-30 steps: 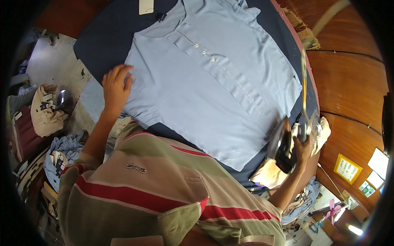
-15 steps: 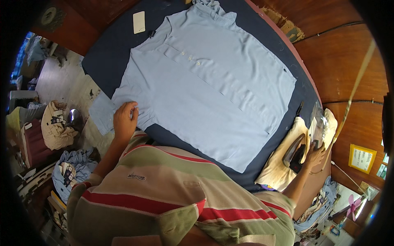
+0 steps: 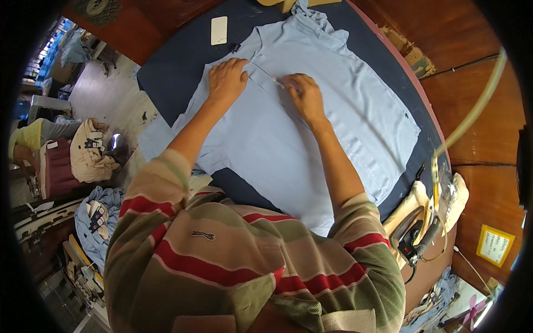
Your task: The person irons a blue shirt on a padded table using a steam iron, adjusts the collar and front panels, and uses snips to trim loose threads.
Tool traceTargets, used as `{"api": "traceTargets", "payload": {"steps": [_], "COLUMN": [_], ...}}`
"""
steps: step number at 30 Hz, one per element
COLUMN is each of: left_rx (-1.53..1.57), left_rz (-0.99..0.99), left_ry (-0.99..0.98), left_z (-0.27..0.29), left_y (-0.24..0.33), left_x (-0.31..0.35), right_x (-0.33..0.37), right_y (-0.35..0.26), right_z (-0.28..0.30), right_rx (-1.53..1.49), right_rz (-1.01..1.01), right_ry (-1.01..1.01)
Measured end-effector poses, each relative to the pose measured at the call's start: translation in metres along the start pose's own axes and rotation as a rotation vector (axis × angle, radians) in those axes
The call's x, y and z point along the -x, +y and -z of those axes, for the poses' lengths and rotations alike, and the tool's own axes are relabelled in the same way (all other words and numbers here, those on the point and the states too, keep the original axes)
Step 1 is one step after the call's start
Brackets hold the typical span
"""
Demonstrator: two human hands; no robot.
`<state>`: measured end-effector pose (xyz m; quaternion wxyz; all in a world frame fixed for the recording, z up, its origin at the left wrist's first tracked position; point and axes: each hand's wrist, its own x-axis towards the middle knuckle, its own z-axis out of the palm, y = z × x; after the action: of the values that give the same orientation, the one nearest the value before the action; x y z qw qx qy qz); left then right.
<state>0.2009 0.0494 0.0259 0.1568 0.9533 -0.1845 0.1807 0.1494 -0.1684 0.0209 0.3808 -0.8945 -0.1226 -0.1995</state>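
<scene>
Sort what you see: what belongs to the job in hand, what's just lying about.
Likely the job:
shirt, left hand and right hand at its front
iron
dark cloth under the shirt

Apparently lying about:
beige clothes, left
blue clothes, lower left

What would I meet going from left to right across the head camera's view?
Maroon cloth → cream cloth → left hand's fingers → right hand's fingers → iron → yellow-framed sign

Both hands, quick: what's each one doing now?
Left hand: on the blue shirt; grip cannot be told.
Right hand: curled at the shirt's front; grip cannot be told.
</scene>
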Motion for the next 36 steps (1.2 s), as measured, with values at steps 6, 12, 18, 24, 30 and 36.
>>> {"api": "traceTargets", "payload": {"steps": [6, 12, 18, 24, 30, 36], "left_rx": [-0.035, 0.029, 0.305, 0.283, 0.634, 0.642], "left_rz": [0.025, -0.034, 0.009, -0.306, -0.184, -0.009], "left_ry": [-0.197, -0.154, -0.146, -0.113, -0.286, -0.375], "left_z": [-0.023, -0.028, -0.038, -0.007, -0.011, -0.028], "left_y": [-0.026, -0.036, -0.041, -0.045, -0.06, -0.019], "left_x": [-0.016, -0.019, -0.019, 0.001, -0.015, -0.062], "right_x": [-0.049, -0.095, -0.113, -0.107, -0.095, -0.088], "right_y": [0.0, -0.001, -0.016, 0.007, 0.02, 0.032], "right_z": [-0.057, -0.082, -0.094, -0.105, -0.077, -0.063], "right_rx": [-0.053, 0.075, 0.251, 0.192, -0.622, -0.606], "right_rz": [-0.083, -0.248, -0.468, -0.491, -0.59, -0.481], "right_ry": [-0.064, -0.076, -0.256, -0.174, -0.218, -0.18]}}
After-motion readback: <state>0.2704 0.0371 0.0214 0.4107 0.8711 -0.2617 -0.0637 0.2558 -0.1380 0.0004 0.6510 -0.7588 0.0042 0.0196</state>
